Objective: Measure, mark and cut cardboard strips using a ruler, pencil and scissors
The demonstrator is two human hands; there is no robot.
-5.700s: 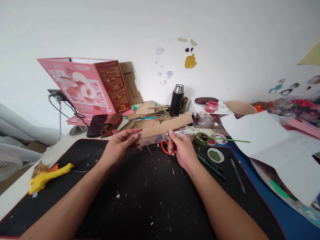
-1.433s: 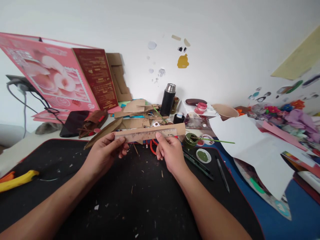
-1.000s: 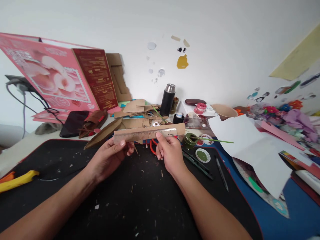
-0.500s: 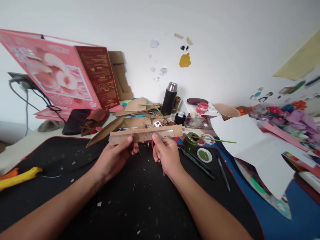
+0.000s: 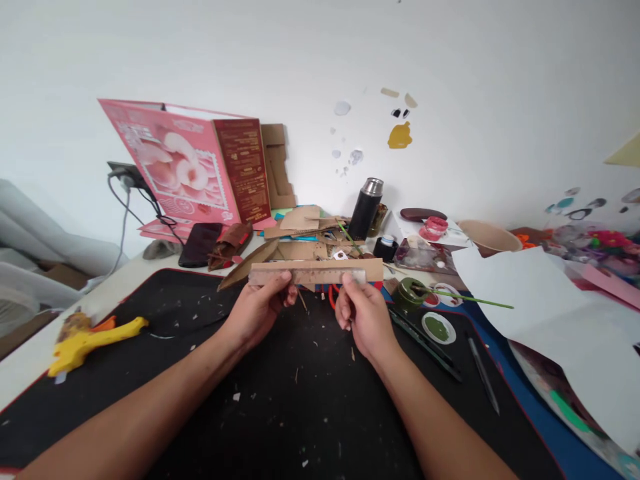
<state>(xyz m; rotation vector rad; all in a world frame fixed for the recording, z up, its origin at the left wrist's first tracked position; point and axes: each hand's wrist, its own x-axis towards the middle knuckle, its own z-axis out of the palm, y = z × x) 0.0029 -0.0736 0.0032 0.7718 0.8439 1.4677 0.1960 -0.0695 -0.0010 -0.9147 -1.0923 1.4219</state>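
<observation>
A clear ruler lies along the face of a brown cardboard strip, held up above the black mat. My left hand pinches both near the left end, thumb on the ruler and fingers behind. Toward the right end, my right hand has its thumb at the ruler's lower edge and its fingers curled, gripping the ruler and strip together. The strip shows past the ruler at the top and right. Red scissor-like handles are partly hidden behind them.
A yellow glue gun lies left on the black mat. Behind are cardboard scraps and a black thermos. To the right are a green paint jar with a brush, pens and white paper.
The view has swung left, so the scene sits further right. The strip and ruler look more level, and my thumbs are slightly further apart. Both hands keep their hold.
</observation>
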